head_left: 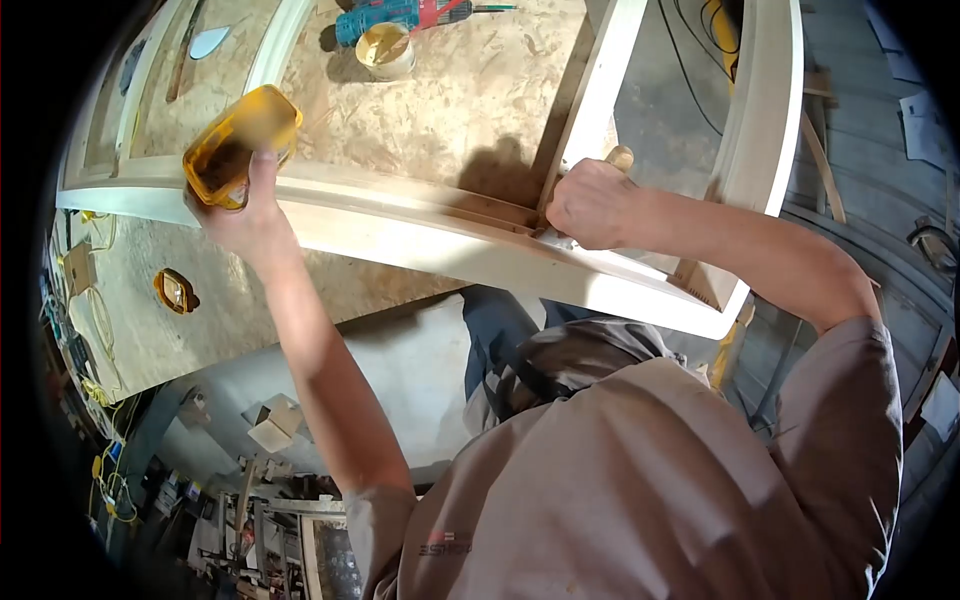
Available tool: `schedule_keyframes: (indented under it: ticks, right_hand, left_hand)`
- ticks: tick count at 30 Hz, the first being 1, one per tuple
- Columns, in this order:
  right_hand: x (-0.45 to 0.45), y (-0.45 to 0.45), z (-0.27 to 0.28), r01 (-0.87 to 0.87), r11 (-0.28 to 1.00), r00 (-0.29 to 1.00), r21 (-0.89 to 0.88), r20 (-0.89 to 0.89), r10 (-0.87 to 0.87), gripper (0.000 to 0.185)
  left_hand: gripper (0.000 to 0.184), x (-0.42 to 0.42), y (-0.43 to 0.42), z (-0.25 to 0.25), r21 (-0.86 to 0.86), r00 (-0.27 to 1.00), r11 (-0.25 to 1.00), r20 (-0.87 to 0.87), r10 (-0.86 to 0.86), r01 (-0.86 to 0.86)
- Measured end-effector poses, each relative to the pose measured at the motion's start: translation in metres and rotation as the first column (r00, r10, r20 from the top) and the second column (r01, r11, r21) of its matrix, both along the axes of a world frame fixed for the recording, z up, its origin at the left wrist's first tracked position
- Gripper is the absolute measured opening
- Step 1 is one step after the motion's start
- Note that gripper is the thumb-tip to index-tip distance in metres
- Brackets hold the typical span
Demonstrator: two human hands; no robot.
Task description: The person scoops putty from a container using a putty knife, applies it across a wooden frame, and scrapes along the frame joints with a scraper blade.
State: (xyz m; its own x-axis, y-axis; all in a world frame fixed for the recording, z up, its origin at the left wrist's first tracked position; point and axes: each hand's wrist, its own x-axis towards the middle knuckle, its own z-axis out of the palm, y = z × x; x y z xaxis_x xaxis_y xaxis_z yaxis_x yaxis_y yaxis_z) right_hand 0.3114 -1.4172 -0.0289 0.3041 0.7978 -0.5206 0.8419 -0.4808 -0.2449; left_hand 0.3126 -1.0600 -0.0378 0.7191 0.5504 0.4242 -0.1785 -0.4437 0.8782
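Observation:
My left hand (pixel 243 222) grips a yellow plastic tub (pixel 200 160), tilted so that its opening shows; the inside is stained brown and partly blurred. My right hand (pixel 592 205) is closed around a tool with a rounded wooden handle (pixel 621 158). That tool's working end is hidden by the fist and the wood. The fist sits at an inside corner of a pale wooden frame (pixel 420 243), where a crosspiece (pixel 600 90) meets the near rail. The tub is held above the same rail, farther left.
On the board inside the frame are a teal power drill (pixel 378 20) and a small tub (pixel 387 62) with yellowish contents. A yellow-rimmed lid-like piece (pixel 174 291) lies on the near board. Black cables (pixel 690 75) hang at the right, and a cardboard box (pixel 275 423) is below.

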Motion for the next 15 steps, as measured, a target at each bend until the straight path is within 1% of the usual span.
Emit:
schedule_keyframes:
  ticks: [4,5,8,9,10,11,14,15]
  right_hand:
    - [-0.002,0.006,-0.008,-0.053,0.998,0.998,0.025,0.019,0.052,0.007]
    - [-0.004,0.012,-0.007,-0.062,0.994,0.998,-0.09,-0.003,0.062,0.009]
    - [-0.003,0.005,-0.018,-0.005,0.996,0.999,-0.093,0.036,0.008,0.009]
    - [0.007,0.01,-0.009,0.02,0.962,1.0,-0.271,0.019,-0.015,0.009]
    - [0.017,0.017,0.004,0.041,0.897,0.999,-0.439,0.003,-0.044,0.009]
    - [0.027,0.008,0.01,0.139,0.911,0.99,-0.388,0.04,-0.134,0.009]
    - [0.031,0.017,0.029,0.102,0.914,0.994,-0.393,0.015,-0.105,0.009]
    - [0.021,0.024,0.022,0.03,0.912,0.999,-0.41,-0.005,-0.035,0.009]
  left_hand:
    - [0.057,0.002,0.002,-0.007,-0.095,0.999,0.995,0.017,-0.041,0.042]
    - [0.057,0.002,0.002,-0.007,-0.119,0.999,0.992,0.025,-0.039,0.042]
    - [0.057,0.001,0.0,-0.004,-0.147,0.999,0.988,0.012,-0.053,0.055]
    - [0.057,0.002,0.002,-0.004,-0.08,1.0,0.997,-0.024,-0.016,0.014]
    - [0.058,0.0,0.003,-0.005,-0.011,0.998,1.0,-0.062,0.023,-0.023]
    - [0.058,-0.002,0.003,-0.005,0.058,0.993,0.997,-0.099,0.059,-0.053]
    - [0.06,0.0,-0.004,0.0,0.025,0.997,0.999,-0.053,0.047,-0.045]
    - [0.06,0.002,-0.002,-0.001,0.034,0.998,0.999,-0.042,0.044,-0.043]
